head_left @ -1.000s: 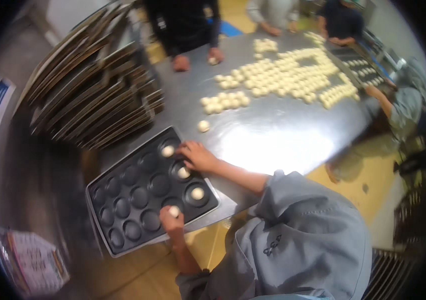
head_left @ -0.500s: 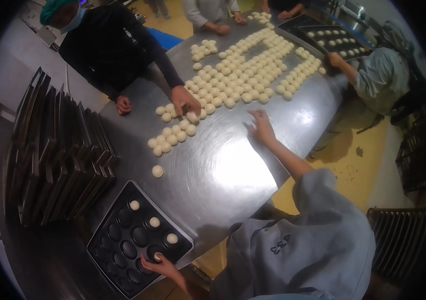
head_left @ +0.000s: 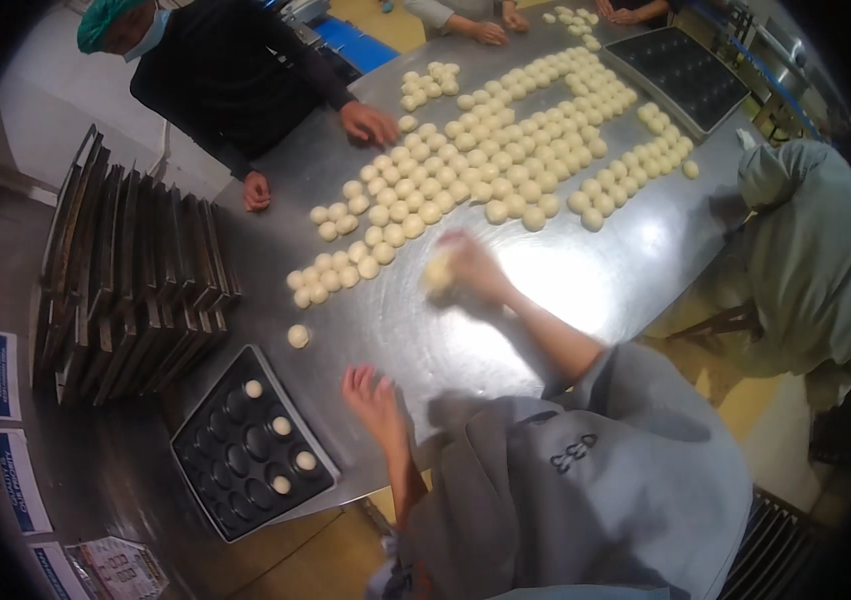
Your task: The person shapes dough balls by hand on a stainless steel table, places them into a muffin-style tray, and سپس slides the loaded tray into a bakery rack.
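My right hand (head_left: 471, 268), blurred by motion, holds pale dough over the steel table in front of the large group of dough balls (head_left: 446, 175). The dough (head_left: 438, 275) looks like one or more balls; how many I cannot tell. To its left, my left hand (head_left: 373, 395) hovers near the table's front edge with fingers apart and nothing in them. Beyond that hand lies a black baking tray (head_left: 321, 452) with round hollows. Dough balls (head_left: 282, 426) sit in several hollows along its right side. A single dough ball (head_left: 299, 336) rests on the table behind the tray.
Stacked dark trays (head_left: 131, 270) stand on edge at the left. A co-worker's hand (head_left: 370, 123) rests beside the dough across the table. Another black tray (head_left: 681, 80) lies at the far right, near a person in grey (head_left: 806, 240). More people's hands (head_left: 491, 33) are at the far end.
My left hand has left the tray, where a dough ball now sits. My right hand has taken dough and come left. The co-worker opposite has drawn a hand back from the dough. The view has shifted.
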Tool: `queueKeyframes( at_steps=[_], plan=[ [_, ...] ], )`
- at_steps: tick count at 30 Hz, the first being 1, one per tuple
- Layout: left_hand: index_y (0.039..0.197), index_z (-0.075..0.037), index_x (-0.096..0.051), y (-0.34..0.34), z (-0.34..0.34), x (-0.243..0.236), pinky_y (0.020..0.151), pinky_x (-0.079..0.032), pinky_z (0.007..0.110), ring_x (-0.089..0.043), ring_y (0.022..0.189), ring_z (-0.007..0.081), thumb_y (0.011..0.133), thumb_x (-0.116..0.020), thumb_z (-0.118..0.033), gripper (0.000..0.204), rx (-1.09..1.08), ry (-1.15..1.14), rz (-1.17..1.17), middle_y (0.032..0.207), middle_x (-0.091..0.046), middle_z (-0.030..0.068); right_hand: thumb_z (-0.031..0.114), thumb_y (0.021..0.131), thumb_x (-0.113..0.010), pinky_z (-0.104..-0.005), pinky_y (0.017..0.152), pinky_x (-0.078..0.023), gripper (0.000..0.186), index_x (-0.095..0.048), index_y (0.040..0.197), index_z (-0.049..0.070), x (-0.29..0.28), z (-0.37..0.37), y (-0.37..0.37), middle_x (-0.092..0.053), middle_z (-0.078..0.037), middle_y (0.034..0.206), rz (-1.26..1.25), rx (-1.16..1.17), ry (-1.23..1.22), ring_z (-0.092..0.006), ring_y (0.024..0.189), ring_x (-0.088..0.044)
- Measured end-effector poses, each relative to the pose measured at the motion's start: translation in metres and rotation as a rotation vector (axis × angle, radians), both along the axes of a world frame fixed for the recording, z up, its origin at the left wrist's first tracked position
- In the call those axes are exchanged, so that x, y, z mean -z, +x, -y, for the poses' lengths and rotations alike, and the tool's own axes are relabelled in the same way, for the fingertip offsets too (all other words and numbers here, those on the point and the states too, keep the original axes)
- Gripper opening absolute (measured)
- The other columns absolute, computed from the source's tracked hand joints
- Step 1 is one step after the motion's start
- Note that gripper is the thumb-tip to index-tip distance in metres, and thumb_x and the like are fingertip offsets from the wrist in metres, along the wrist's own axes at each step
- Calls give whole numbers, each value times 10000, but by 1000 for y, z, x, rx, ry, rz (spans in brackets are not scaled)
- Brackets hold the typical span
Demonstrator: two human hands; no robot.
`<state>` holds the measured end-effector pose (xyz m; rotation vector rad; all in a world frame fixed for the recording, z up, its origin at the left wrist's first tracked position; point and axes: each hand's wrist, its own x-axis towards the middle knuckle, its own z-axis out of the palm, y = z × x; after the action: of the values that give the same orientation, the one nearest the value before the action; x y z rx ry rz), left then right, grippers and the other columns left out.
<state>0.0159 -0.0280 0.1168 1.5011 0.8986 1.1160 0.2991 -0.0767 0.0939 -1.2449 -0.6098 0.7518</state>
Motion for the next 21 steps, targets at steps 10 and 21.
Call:
queueKeyframes(
  at_steps=[10,21],
  plan=[
    [1019,-73,-723,-63,-6,126,878,-518,402,-628,1061,250,938,-679,-224,178,-6,-212,-570,1125,-681,103,134,891,-591,-423,887,-495,236,-599,1109,44,68,118,21,-633,-105,1046,-21,70,-234,-247,1019,-617],
    [1027,-123,-749,-16,1,100,884,-526,425,-692,991,281,831,-764,-152,199,397,182,-493,990,-735,94,183,783,-774,-486,1059,-435,176,-691,903,84,67,93,-37,-676,-135,941,795,-467,-193,-312,970,-643]
  ],
)
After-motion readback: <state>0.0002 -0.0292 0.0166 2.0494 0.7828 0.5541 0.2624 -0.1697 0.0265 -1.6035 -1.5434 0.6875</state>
